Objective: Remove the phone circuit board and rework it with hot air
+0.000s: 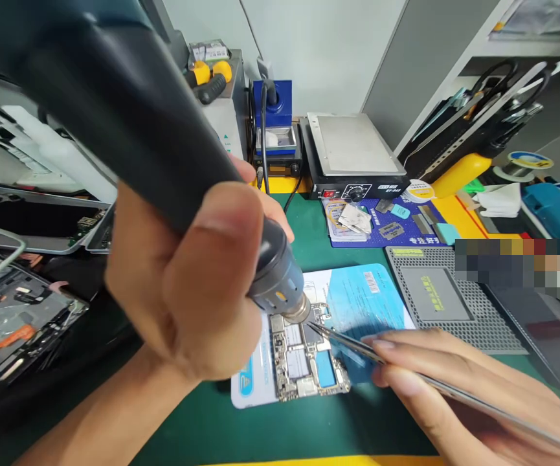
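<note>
My left hand (202, 285) is wrapped round the dark handle of a hot air gun (129, 110), its nozzle pointing down at a phone circuit board (309, 372). Between thumb and fingers, my right hand (435, 382) pinches a pair of metal tweezers (357, 348). The tweezer tips are at a dark square chip area close beside the nozzle; whether they touch it I cannot tell. Under the board lies a blue and white card (371, 291) on the green mat (280, 433). The nozzle covers the board's upper part.
A heating plate (352, 145) stands at the back, left of a tool holder with a yellow-handled tool (464, 175). A perforated grey mat (493, 333) lies at right. Opened devices (22, 310) sit at left. Razor blades rest on a purple mat (362, 243).
</note>
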The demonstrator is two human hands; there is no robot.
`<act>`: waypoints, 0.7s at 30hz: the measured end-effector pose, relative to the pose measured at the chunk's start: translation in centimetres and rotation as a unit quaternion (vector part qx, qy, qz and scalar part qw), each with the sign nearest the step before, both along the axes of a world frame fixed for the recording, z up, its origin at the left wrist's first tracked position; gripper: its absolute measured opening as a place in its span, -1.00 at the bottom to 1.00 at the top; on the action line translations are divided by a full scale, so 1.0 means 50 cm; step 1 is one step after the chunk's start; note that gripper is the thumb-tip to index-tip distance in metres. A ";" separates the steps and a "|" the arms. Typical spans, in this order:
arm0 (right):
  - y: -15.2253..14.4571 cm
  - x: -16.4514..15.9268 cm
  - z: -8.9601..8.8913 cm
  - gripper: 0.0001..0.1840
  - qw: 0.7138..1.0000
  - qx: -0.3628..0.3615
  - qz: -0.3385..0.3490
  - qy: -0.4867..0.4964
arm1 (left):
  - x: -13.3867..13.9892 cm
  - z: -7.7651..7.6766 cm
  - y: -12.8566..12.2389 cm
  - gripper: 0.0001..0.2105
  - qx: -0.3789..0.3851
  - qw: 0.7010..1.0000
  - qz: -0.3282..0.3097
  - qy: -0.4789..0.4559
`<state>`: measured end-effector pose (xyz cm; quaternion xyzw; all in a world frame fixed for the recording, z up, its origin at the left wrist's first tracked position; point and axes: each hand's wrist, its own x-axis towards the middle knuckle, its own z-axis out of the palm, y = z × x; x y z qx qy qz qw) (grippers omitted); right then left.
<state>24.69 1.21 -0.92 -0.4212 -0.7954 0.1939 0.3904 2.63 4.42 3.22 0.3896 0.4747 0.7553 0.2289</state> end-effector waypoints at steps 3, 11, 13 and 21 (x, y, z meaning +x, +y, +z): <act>-0.008 -0.020 0.002 -0.85 0.999 -0.016 0.006 0.050 | 0.003 0.002 0.005 -0.97 0.067 0.995 -0.076 0.000; 0.000 -0.031 -0.005 -0.76 0.990 -0.070 0.021 0.120 | 0.016 0.024 0.013 -0.87 0.102 0.980 -0.172 0.002; -0.001 -0.033 -0.010 -0.77 0.986 -0.098 0.021 0.136 | 0.021 0.036 0.014 -0.88 0.092 0.976 -0.194 -0.020; -0.003 -0.042 -0.020 -0.80 0.978 -0.116 0.023 0.169 | 0.008 0.109 0.037 -0.69 0.113 0.961 -0.247 -0.047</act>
